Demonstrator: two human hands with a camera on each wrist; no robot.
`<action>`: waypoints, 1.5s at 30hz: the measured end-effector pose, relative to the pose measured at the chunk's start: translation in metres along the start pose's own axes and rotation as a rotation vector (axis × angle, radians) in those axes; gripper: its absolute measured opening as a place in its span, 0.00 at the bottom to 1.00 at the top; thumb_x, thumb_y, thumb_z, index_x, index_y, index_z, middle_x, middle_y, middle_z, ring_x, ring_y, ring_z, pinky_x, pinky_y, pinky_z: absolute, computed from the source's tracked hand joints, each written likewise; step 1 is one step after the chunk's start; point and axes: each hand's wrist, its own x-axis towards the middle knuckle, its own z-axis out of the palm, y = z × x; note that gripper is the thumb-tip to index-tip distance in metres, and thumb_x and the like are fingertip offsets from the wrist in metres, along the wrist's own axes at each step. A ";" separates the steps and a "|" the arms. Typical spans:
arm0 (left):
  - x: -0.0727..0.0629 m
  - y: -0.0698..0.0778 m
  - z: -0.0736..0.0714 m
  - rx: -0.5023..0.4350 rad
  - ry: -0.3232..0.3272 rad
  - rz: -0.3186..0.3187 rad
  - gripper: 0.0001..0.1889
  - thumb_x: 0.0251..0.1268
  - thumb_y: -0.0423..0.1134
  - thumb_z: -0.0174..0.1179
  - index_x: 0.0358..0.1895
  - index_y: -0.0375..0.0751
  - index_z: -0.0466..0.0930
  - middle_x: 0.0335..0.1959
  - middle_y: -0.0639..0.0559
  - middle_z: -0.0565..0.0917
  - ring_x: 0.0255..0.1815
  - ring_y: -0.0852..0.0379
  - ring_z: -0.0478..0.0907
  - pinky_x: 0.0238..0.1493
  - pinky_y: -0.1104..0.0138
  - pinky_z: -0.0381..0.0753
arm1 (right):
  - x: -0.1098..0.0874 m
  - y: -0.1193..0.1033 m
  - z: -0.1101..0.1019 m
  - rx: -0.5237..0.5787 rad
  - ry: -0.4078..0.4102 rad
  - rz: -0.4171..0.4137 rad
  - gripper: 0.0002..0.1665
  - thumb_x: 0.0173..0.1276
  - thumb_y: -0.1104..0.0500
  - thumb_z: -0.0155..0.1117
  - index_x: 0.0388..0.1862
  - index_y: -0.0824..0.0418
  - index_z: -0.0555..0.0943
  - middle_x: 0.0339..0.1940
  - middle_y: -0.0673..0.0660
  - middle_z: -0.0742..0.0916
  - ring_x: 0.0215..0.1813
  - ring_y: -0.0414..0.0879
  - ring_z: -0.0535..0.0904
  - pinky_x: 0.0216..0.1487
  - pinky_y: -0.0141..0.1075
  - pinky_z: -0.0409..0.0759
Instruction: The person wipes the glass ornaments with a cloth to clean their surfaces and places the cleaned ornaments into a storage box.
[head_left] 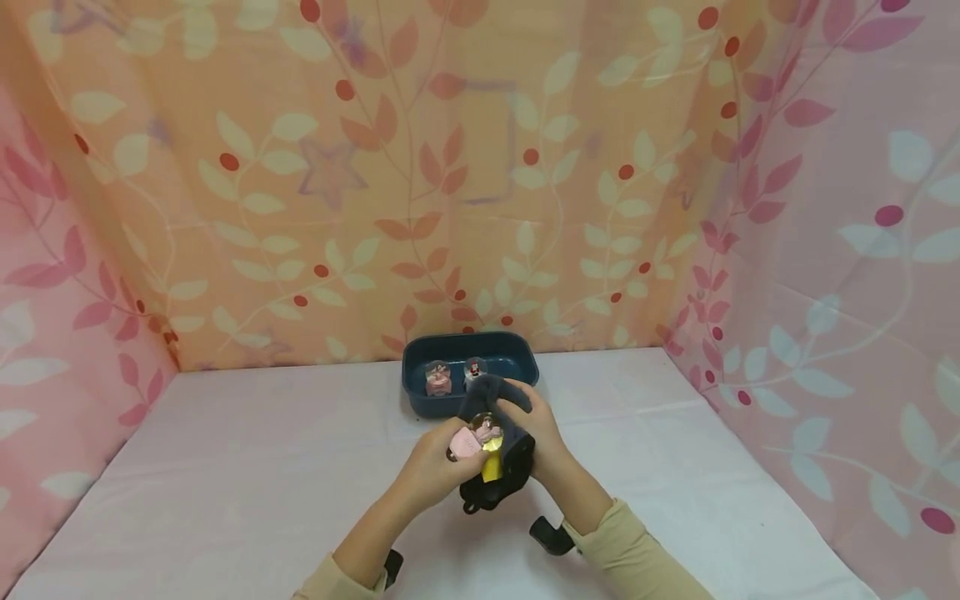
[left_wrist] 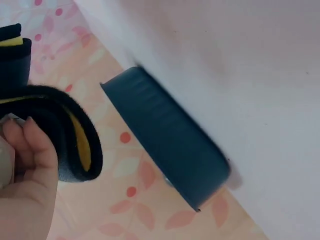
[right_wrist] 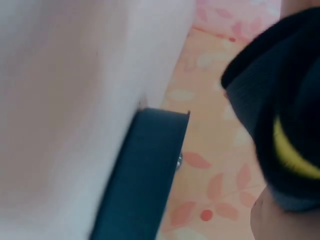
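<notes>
My left hand pinches a small pink figurine with a clear dome at the mouth of a dark grey fabric pouch. This pouch has black edging, a yellow lining and a small black loop at its lower end. My right hand grips its upper and right side. In the left wrist view, the left fingers are at the pouch's curled, open edge. The right wrist view shows the dark pouch close up, most of the right hand hidden behind it.
Behind the hands, a dark blue-green tray stands on the white tabletop. Inside it are a pink domed figurine and a red-and-white one, partly covered by the pouch. Leaf-patterned curtains enclose the table's back and sides.
</notes>
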 end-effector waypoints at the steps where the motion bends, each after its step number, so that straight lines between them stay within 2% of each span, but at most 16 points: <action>1: 0.001 0.000 0.000 -0.035 -0.008 -0.025 0.15 0.59 0.42 0.66 0.42 0.36 0.76 0.32 0.52 0.77 0.31 0.57 0.73 0.31 0.67 0.75 | 0.000 0.001 -0.001 0.011 0.001 0.021 0.26 0.70 0.63 0.57 0.65 0.68 0.67 0.59 0.64 0.77 0.51 0.48 0.79 0.51 0.36 0.78; 4: 0.002 0.003 -0.001 -0.164 -0.021 -0.100 0.18 0.63 0.45 0.64 0.47 0.35 0.75 0.33 0.50 0.78 0.32 0.56 0.74 0.34 0.65 0.77 | 0.000 0.001 -0.006 0.045 0.005 0.076 0.29 0.70 0.61 0.57 0.67 0.67 0.65 0.59 0.63 0.76 0.49 0.45 0.79 0.49 0.34 0.78; 6: 0.002 0.004 -0.003 -0.255 -0.007 -0.147 0.22 0.64 0.46 0.63 0.52 0.34 0.72 0.37 0.47 0.77 0.33 0.55 0.75 0.37 0.63 0.79 | -0.001 0.000 -0.010 0.065 0.017 0.096 0.30 0.70 0.60 0.57 0.69 0.66 0.63 0.61 0.64 0.75 0.48 0.44 0.79 0.47 0.32 0.78; 10: 0.001 0.008 -0.006 -0.360 0.052 -0.223 0.26 0.64 0.44 0.64 0.57 0.32 0.67 0.42 0.43 0.76 0.33 0.54 0.77 0.39 0.62 0.81 | -0.003 -0.010 -0.018 0.094 0.098 0.059 0.30 0.71 0.59 0.55 0.70 0.62 0.61 0.65 0.62 0.71 0.51 0.44 0.76 0.47 0.30 0.77; 13: 0.001 0.011 -0.006 -0.393 0.095 -0.260 0.23 0.67 0.47 0.61 0.52 0.32 0.66 0.40 0.43 0.76 0.30 0.55 0.76 0.37 0.64 0.81 | -0.007 -0.018 -0.018 0.104 0.148 -0.058 0.29 0.72 0.60 0.55 0.70 0.59 0.61 0.68 0.61 0.69 0.55 0.47 0.74 0.49 0.30 0.76; 17: 0.000 0.016 -0.003 -0.481 0.112 -0.260 0.22 0.75 0.53 0.49 0.45 0.31 0.67 0.31 0.46 0.75 0.24 0.57 0.73 0.32 0.68 0.78 | -0.016 -0.022 -0.009 0.049 0.115 -0.290 0.27 0.71 0.65 0.53 0.68 0.61 0.61 0.68 0.63 0.66 0.53 0.48 0.74 0.48 0.32 0.77; 20: 0.000 0.020 -0.001 -0.537 0.096 -0.241 0.25 0.78 0.55 0.40 0.41 0.32 0.70 0.26 0.49 0.74 0.21 0.59 0.70 0.29 0.69 0.75 | -0.022 -0.020 0.000 -0.063 0.018 -0.456 0.28 0.69 0.69 0.53 0.66 0.64 0.61 0.65 0.67 0.66 0.49 0.47 0.77 0.44 0.33 0.79; 23: 0.001 0.024 0.002 -0.563 0.092 -0.228 0.28 0.79 0.55 0.35 0.34 0.34 0.74 0.21 0.51 0.73 0.18 0.60 0.67 0.25 0.70 0.72 | -0.025 -0.016 0.006 -0.220 -0.091 -0.570 0.29 0.66 0.70 0.55 0.66 0.64 0.61 0.62 0.68 0.68 0.47 0.49 0.77 0.42 0.35 0.80; 25: 0.001 0.026 0.004 -0.564 0.109 -0.224 0.27 0.79 0.54 0.35 0.32 0.37 0.74 0.20 0.52 0.71 0.17 0.60 0.66 0.23 0.70 0.70 | -0.025 -0.013 0.009 -0.329 -0.142 -0.621 0.31 0.65 0.69 0.58 0.66 0.61 0.62 0.61 0.69 0.69 0.48 0.53 0.77 0.43 0.38 0.80; 28: -0.001 0.027 0.006 -0.555 0.134 -0.233 0.24 0.79 0.52 0.35 0.32 0.38 0.71 0.19 0.53 0.70 0.16 0.61 0.64 0.21 0.70 0.69 | -0.023 -0.008 0.011 -0.430 -0.159 -0.661 0.32 0.62 0.68 0.61 0.65 0.58 0.64 0.61 0.68 0.71 0.49 0.58 0.75 0.45 0.41 0.79; 31: -0.002 0.024 0.009 -0.554 0.137 -0.248 0.21 0.79 0.52 0.36 0.35 0.37 0.68 0.18 0.53 0.69 0.15 0.61 0.63 0.20 0.71 0.69 | -0.019 -0.003 0.012 -0.455 -0.124 -0.675 0.30 0.61 0.69 0.62 0.62 0.59 0.66 0.59 0.68 0.74 0.48 0.59 0.75 0.44 0.42 0.79; 35: -0.004 0.021 0.011 -0.597 0.126 -0.262 0.21 0.78 0.53 0.36 0.37 0.37 0.67 0.17 0.53 0.69 0.14 0.62 0.63 0.19 0.71 0.68 | -0.017 0.001 0.016 -0.409 -0.057 -0.650 0.25 0.62 0.71 0.59 0.58 0.61 0.69 0.55 0.67 0.76 0.45 0.55 0.75 0.40 0.39 0.79; 37: -0.004 0.020 0.012 -0.637 0.114 -0.268 0.23 0.78 0.54 0.35 0.38 0.37 0.68 0.17 0.54 0.69 0.14 0.62 0.62 0.20 0.71 0.68 | -0.017 0.002 0.018 -0.362 -0.017 -0.598 0.23 0.63 0.70 0.59 0.57 0.61 0.70 0.54 0.65 0.76 0.43 0.53 0.76 0.38 0.37 0.79; 40: -0.006 0.018 0.013 -0.711 0.087 -0.295 0.25 0.78 0.57 0.34 0.40 0.38 0.70 0.18 0.54 0.70 0.14 0.62 0.62 0.21 0.70 0.67 | -0.017 0.000 0.023 -0.236 0.041 -0.469 0.21 0.65 0.67 0.58 0.57 0.62 0.71 0.53 0.63 0.76 0.42 0.50 0.76 0.37 0.35 0.78; 43: -0.008 0.016 0.012 -0.783 0.062 -0.332 0.26 0.76 0.59 0.35 0.34 0.41 0.71 0.17 0.55 0.68 0.14 0.62 0.61 0.21 0.70 0.65 | -0.017 -0.002 0.027 -0.108 0.100 -0.343 0.20 0.66 0.66 0.57 0.57 0.62 0.70 0.51 0.61 0.77 0.42 0.49 0.76 0.38 0.35 0.78; 45: -0.009 0.014 0.012 -0.825 0.034 -0.343 0.27 0.76 0.61 0.34 0.29 0.44 0.70 0.16 0.56 0.67 0.14 0.63 0.59 0.21 0.70 0.63 | -0.016 -0.002 0.028 -0.036 0.130 -0.290 0.20 0.66 0.66 0.57 0.57 0.63 0.70 0.49 0.60 0.78 0.42 0.48 0.76 0.39 0.35 0.78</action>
